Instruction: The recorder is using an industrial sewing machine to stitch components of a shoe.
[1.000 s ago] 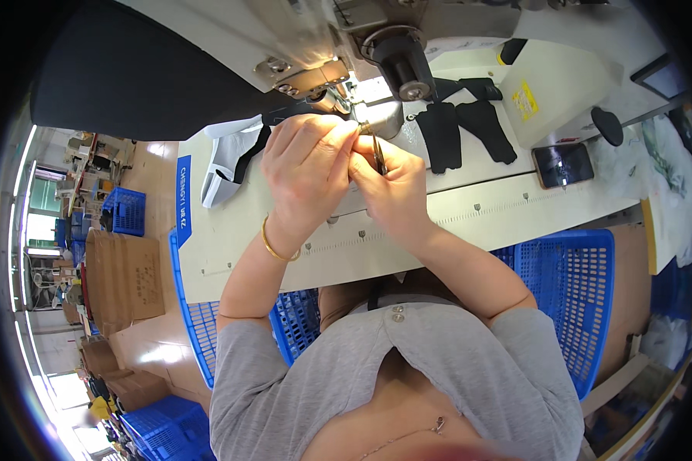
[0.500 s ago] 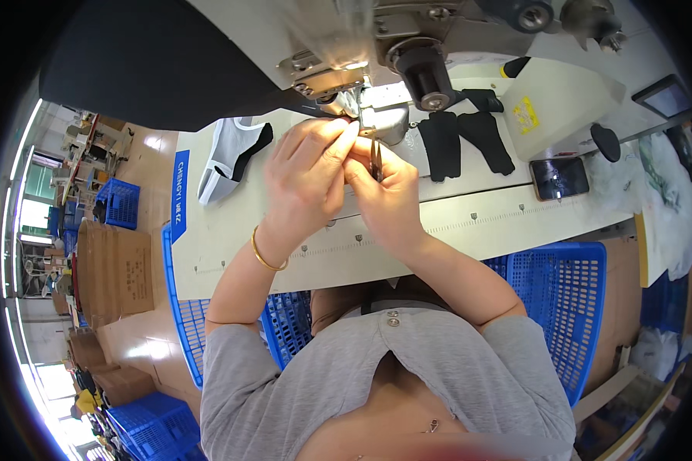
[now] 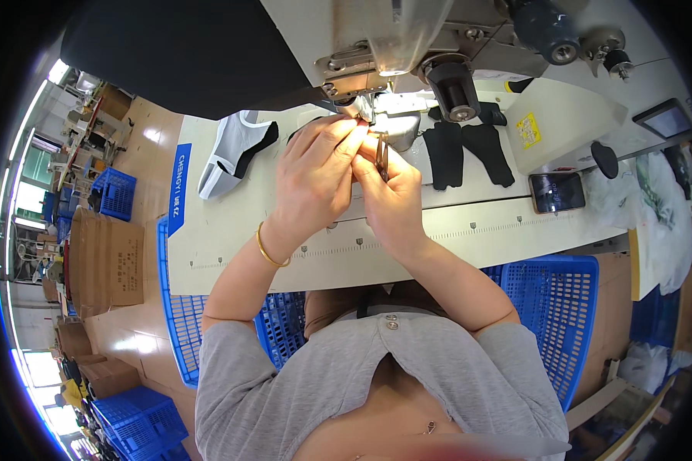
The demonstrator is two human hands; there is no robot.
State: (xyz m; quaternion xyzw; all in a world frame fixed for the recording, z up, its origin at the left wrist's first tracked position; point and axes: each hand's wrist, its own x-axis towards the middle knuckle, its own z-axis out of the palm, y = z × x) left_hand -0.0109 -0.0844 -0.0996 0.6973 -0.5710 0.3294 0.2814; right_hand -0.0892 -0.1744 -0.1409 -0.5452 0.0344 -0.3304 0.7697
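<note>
Both hands are together at the sewing machine (image 3: 361, 77), just under its lit needle area. My left hand (image 3: 315, 173) is closed, its thumb and fingers pinched close to the presser foot (image 3: 367, 109). What it pinches is too small or hidden to make out. Against it rests my right hand (image 3: 396, 201), closed around a pair of small dark thread snips (image 3: 382, 157) whose blades point up toward the machine. To the left lies a light grey and black fabric piece (image 3: 242, 150). Black fabric pieces (image 3: 444, 156) lie right of the machine's arm.
A dark phone (image 3: 557, 193) rests on the white table (image 3: 469, 230) at the right, near a clear plastic bag (image 3: 619, 192). Blue baskets (image 3: 550, 307) stand below the table edge on both sides. Cardboard boxes (image 3: 108, 261) are on the floor at left.
The whole view has shifted slightly, with the machine appearing further right and lower. My hands stay pinched together at the machine, the snips still in the right one.
</note>
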